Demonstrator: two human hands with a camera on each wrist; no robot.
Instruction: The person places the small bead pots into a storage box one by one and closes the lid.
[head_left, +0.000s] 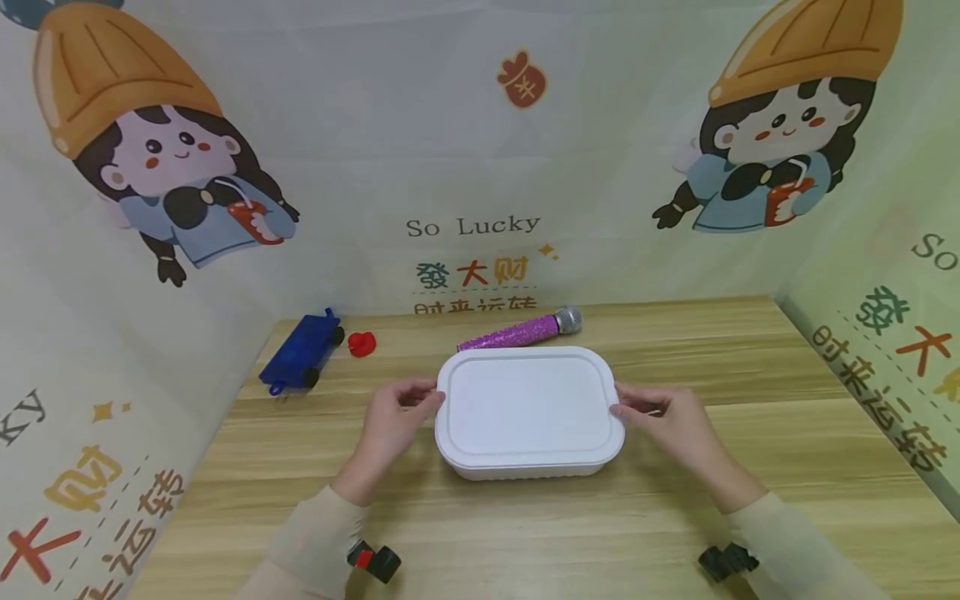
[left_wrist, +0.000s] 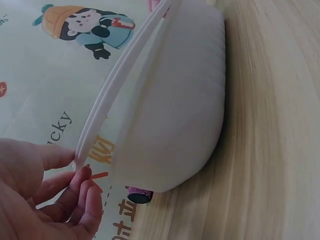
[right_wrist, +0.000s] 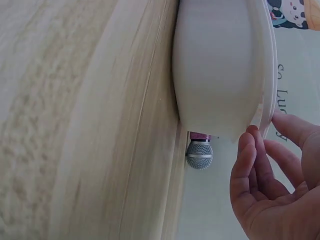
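A white rectangular lid (head_left: 530, 406) with rounded corners covers a white plastic box (left_wrist: 175, 100) on the wooden table. My left hand (head_left: 397, 421) pinches the lid's left edge between thumb and fingers. At the opposite edge, my right hand (head_left: 671, 425) pinches the lid in the same way. From the left wrist view, a gap shows between lid and box rim, wider toward the far side, so the lid is tilted up there. The right wrist view also shows a small gap near the fingers. What the box contains is hidden.
Behind the box lies a purple glittery microphone (head_left: 517, 333) with a silver head. Toward the back left are a blue toy cart (head_left: 300, 352) with black wheels and a small red object (head_left: 362, 344). Printed cloth walls (head_left: 360, 150) enclose the table (head_left: 750, 375).
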